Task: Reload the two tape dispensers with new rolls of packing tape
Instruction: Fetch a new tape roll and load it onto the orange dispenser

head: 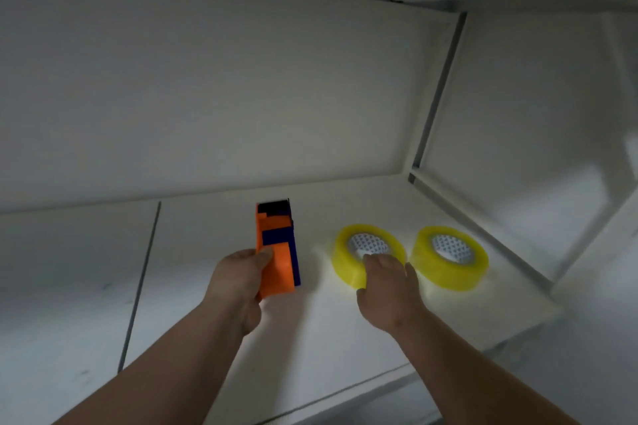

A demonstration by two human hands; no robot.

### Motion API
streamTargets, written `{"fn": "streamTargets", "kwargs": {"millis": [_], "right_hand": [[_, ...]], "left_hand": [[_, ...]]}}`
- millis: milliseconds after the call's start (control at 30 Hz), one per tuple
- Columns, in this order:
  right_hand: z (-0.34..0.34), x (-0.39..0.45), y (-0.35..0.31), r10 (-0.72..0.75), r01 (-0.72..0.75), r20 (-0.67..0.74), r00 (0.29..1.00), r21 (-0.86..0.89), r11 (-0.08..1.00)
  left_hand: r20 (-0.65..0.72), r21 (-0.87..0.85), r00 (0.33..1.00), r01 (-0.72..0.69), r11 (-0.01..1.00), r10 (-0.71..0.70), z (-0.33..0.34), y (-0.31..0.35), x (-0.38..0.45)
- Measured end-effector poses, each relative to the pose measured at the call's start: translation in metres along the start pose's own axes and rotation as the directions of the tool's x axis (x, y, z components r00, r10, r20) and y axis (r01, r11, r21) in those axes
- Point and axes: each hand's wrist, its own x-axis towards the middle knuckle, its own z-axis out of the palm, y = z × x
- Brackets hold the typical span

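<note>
An orange tape dispenser [274, 248] stands on the white table, and a blue dispenser [295, 259] shows right behind it, pressed against its right side. My left hand [238, 283] grips the orange dispenser's near end, thumb on its top. Two yellowish rolls of packing tape lie flat to the right. My right hand [386, 286] is closed over the near edge of the left roll [345, 262], fingers curled into its patterned core. The right roll [448, 260] lies untouched beside it.
A white partition wall [241, 97] rises behind the table [310, 338]. A second white panel with a grey metal edge [438, 90] closes the right side. A dark seam [141, 283] runs across the tabletop on the left.
</note>
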Motion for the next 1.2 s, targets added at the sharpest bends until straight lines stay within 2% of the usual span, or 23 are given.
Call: {"fn": "streamTargets", "kwargs": {"millis": [267, 367, 433, 500, 567, 600, 667, 800, 900, 1200], "right_hand": [[-0.003, 0.020, 0.015, -0.097, 0.097, -0.015, 0.995, -0.006, 0.995], [-0.003, 0.025, 0.014, -0.065, 0.066, -0.016, 0.998, 0.099, 0.993], [-0.007, 0.028, 0.011, 0.002, 0.009, -0.044, 0.999, 0.256, 0.967], [-0.017, 0.030, 0.007, 0.080, -0.046, -0.040, 0.996, 0.536, 0.843], [-0.031, 0.024, -0.002, 0.115, -0.097, 0.037, 0.993, 0.811, 0.577], [-0.037, 0.019, -0.006, 0.104, -0.118, 0.080, 0.991, 0.888, 0.445], [-0.047, 0.009, -0.016, 0.061, -0.130, 0.116, 0.991, 0.941, 0.313], [-0.059, -0.012, -0.050, -0.064, -0.068, 0.083, 0.995, 0.977, 0.203], [-0.059, -0.028, -0.086, -0.128, -0.061, 0.083, 0.988, 0.985, 0.162], [-0.039, -0.077, -0.207, -0.143, -0.086, 0.094, 0.985, 0.994, 0.062]], "left_hand": [[-0.122, -0.120, 0.992, -0.027, 0.992, 0.012, 0.019, -0.012, -0.019], [-0.153, -0.143, 0.988, -0.033, 0.989, 0.011, 0.018, -0.014, -0.022], [-0.166, -0.158, 0.986, -0.039, 0.987, 0.013, 0.016, -0.015, -0.022], [-0.177, -0.162, 0.984, -0.046, 0.986, 0.017, 0.013, -0.015, -0.022], [-0.182, -0.176, 0.983, -0.049, 0.983, 0.016, 0.010, -0.014, -0.023], [-0.180, -0.187, 0.984, -0.048, 0.981, 0.014, 0.009, -0.013, -0.024], [-0.178, -0.204, 0.984, -0.056, 0.977, 0.020, 0.003, -0.009, -0.024], [-0.181, -0.169, 0.980, -0.111, 0.979, 0.080, -0.018, 0.003, -0.024], [-0.187, -0.150, 0.975, -0.149, 0.977, 0.120, -0.046, 0.017, -0.031], [-0.162, -0.012, 0.963, -0.221, 0.975, 0.216, -0.149, 0.036, -0.052]]}}
